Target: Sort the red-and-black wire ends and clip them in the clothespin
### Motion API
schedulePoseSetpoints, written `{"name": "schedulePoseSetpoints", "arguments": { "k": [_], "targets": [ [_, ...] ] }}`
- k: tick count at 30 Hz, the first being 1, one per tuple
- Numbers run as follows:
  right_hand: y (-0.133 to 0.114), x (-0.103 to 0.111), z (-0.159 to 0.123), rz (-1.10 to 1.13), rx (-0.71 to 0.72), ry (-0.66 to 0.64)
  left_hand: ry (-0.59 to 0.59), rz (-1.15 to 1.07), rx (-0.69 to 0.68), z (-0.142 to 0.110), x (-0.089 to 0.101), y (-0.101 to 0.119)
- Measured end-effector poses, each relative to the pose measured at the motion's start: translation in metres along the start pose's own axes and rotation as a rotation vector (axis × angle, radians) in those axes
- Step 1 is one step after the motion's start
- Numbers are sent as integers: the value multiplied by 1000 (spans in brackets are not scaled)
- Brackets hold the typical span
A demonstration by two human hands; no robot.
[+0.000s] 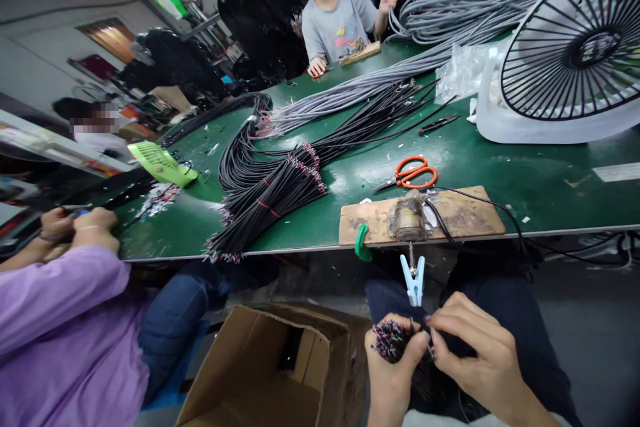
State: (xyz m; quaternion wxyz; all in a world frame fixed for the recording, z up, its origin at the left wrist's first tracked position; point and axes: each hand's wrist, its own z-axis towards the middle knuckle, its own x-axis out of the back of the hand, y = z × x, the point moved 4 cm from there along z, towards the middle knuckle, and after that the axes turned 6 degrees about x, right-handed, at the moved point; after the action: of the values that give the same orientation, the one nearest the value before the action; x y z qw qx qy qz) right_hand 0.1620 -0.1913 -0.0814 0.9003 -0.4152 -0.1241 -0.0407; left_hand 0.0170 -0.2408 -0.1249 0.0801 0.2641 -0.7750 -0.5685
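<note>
My left hand is wrapped round a bundle of black cables, whose stripped, reddish and white wire ends face up out of the fist. Close against it, my right hand has thumb and fingers pinched together on a dark cable end beside the bundle. Just above both hands, a light blue clothespin hangs from the metal shaft of a small motor. That motor is fixed on a wooden board at the table edge, with a green clamp at its left.
Orange-handled scissors lie behind the board on the green table. Black cable bundles and grey cables stretch across it. A white fan stands right. An open cardboard box is at lower left. Co-workers sit left and opposite.
</note>
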Motion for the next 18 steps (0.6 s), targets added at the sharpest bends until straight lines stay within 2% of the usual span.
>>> {"name": "schedulePoseSetpoints", "arguments": {
  "k": [3, 8, 14, 18],
  "targets": [
    [5, -1, -3, 55, -68, -40, -12, 9, 3, 1, 3, -2],
    [8, -1, 0, 168, -165, -18, -50, -18, -9, 2, 1, -5],
    [7, -2, 5, 154, -99, -52, -148, -37, 9, 2, -10, 6],
    [3, 3, 10, 40, 48, -149, -199, 62, 21, 8, -5, 14]
  ]
}}
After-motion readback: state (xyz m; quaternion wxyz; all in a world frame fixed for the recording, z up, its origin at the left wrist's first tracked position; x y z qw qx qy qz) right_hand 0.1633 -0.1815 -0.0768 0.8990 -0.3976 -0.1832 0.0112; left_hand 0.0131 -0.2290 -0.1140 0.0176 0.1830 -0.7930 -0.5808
